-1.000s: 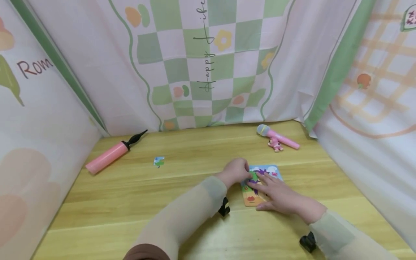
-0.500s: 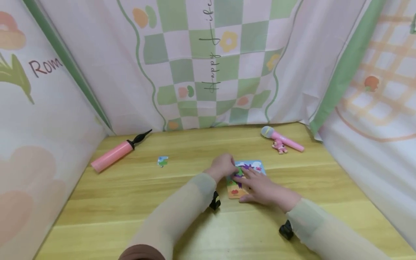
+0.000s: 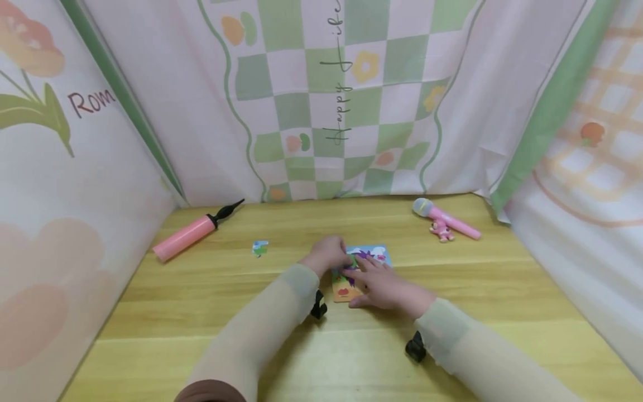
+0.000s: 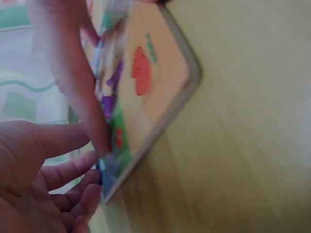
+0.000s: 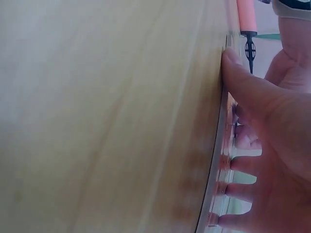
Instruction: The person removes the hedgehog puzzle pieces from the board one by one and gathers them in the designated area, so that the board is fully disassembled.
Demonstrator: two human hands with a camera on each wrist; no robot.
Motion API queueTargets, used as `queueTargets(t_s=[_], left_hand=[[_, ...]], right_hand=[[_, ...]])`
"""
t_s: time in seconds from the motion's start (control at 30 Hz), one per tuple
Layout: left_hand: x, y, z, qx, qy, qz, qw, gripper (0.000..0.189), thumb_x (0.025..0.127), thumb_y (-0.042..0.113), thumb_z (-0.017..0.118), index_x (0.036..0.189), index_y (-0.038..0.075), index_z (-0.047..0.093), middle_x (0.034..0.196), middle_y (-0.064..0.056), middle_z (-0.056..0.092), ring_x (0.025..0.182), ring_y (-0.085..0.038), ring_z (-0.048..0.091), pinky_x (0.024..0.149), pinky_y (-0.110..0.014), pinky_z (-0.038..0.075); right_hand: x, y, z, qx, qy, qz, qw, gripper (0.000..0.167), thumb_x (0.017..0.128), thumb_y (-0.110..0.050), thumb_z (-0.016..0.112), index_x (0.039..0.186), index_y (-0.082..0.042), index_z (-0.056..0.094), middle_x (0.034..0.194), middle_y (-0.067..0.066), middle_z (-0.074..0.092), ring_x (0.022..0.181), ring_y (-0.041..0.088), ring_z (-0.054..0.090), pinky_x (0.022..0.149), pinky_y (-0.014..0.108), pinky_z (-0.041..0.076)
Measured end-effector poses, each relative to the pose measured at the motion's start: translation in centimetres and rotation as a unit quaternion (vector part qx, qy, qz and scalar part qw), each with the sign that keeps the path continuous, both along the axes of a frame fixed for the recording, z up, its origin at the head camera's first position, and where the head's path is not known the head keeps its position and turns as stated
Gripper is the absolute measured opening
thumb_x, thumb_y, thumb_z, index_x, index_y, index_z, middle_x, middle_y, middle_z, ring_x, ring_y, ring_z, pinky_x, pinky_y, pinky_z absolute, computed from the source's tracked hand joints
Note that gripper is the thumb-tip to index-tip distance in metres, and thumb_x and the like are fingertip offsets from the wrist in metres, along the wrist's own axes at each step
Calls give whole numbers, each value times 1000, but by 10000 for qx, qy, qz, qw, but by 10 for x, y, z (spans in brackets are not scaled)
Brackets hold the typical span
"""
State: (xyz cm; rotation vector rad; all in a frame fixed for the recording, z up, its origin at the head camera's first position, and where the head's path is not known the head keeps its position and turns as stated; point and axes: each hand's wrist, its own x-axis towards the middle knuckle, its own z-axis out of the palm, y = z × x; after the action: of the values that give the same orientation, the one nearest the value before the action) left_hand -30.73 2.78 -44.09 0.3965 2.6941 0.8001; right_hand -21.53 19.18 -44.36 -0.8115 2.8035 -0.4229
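A small jigsaw puzzle [image 3: 344, 292] in a thin tray lies flat on the table, its picture showing purple, green and orange cartoon shapes. At the upper left corner, my left hand [image 3: 328, 254] has its thumb and curled fingers together on a puzzle piece, which is mostly hidden by the fingers. My right hand [image 3: 384, 285] lies across the picture with fingers spread, its index fingertip close to the left fingertips. In the right wrist view, the right thumb [image 5: 243, 77] rests along the tray's near edge. A loose puzzle piece [image 3: 259, 248], blue and green, lies farther left.
A pink hand pump [image 3: 186, 237] with a black nozzle lies at the back left of the wooden table [image 3: 311, 357]. At the back right are a pink toy microphone [image 3: 452, 222] and a small pink figure [image 3: 442, 230]. Printed curtains [image 3: 321, 111] enclose the table.
The head view has swung, shifting the hands and puzzle leftward and the background rightward in the picture. Both hands keep their places on the puzzle.
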Motion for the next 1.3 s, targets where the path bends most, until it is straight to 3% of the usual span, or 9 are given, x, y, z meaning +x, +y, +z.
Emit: queueTargets(t_s=[0.23,0.5,0.77,0.93,1.07,1.3], left_hand=[[-3,2,-3,-123,63,-71,9999,22,83,25,79,86,14,60,80,0,61,72,-17,57,62,-31,49],[3,9,1,-273,201,-93,9994,27,83,34,78,79,13,62,76,-1,61,66,-17,56,60,-30,47],[3,15,3,-412,263,-104,9987,28,83,33,79,74,12,62,74,-1,60,65,-16,56,62,-29,47],[0,15,-1,305,-55,177,9994,19,86,23,74,80,10,62,78,-3,61,69,-19,57,63,-32,49],[-3,11,-5,1114,-300,450,9923,14,90,18,71,86,9,61,84,-5,60,76,-21,57,67,-33,50],[-20,-10,-7,1960,62,753,9777,11,88,8,70,89,2,62,82,-7,60,75,-20,57,65,-31,51]], right_hand=[[-8,13,-2,-162,221,29,9996,76,80,-46,78,145,-17,50,155,30,23,139,52,22,108,68,17],[-6,23,1,-45,-402,22,9992,73,87,-49,70,150,-25,43,159,26,10,142,53,8,110,67,9],[-3,22,1,-280,-452,-98,9985,73,85,-47,72,149,-24,45,157,33,4,140,56,7,106,71,15],[-2,24,-2,-438,-404,-120,9982,74,84,-46,73,149,-25,44,156,35,-1,141,54,8,108,68,15],[-2,25,-2,-533,-411,-126,9977,75,84,-46,73,150,-26,42,156,34,-4,141,54,8,108,67,16],[0,24,0,-528,-401,-99,9977,74,85,-45,73,150,-28,42,155,37,1,141,55,10,109,66,16]])
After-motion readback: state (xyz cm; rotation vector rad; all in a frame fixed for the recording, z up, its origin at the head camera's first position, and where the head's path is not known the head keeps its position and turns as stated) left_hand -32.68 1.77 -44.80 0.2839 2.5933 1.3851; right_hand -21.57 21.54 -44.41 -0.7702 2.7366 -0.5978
